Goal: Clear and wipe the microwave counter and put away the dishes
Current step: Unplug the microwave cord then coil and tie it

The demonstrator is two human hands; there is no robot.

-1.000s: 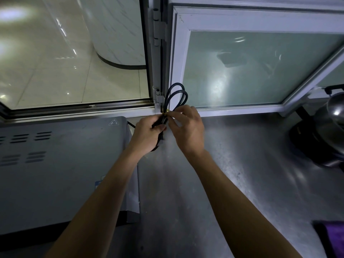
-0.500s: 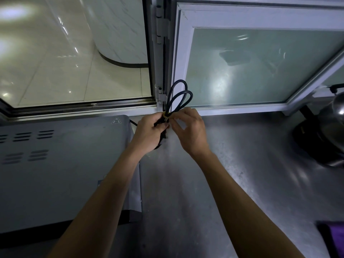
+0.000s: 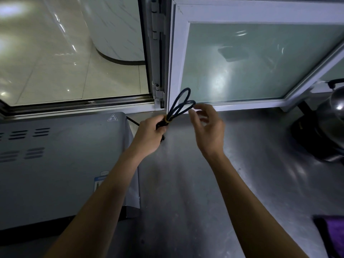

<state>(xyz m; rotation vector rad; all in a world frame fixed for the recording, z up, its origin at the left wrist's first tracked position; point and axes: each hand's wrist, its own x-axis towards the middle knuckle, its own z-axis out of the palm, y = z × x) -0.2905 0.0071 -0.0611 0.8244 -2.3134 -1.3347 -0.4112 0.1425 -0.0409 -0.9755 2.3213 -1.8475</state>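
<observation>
Head cam: left hand (image 3: 149,135) grips black cord bundle (image 3: 179,107) w/ yellow tie, above bench (image 3: 204,183), just right of microwave (image 3: 61,164). Right hand (image 3: 208,129) near the loops, fingers (image 3: 193,119) loosely spread, holding nothing.

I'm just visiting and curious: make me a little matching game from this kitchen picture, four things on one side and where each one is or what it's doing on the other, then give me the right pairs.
Things:
1. left hand
2. right hand
3. purple cloth
4. microwave

Places or states:
A. lies at the lower right corner of the steel counter
B. stands on the left, under the window
C. grips the looped black cord at its yellow tie
D. fingers loosely spread beside the cord loops, holding nothing

Right pairs: 1-C, 2-D, 3-A, 4-B
</observation>
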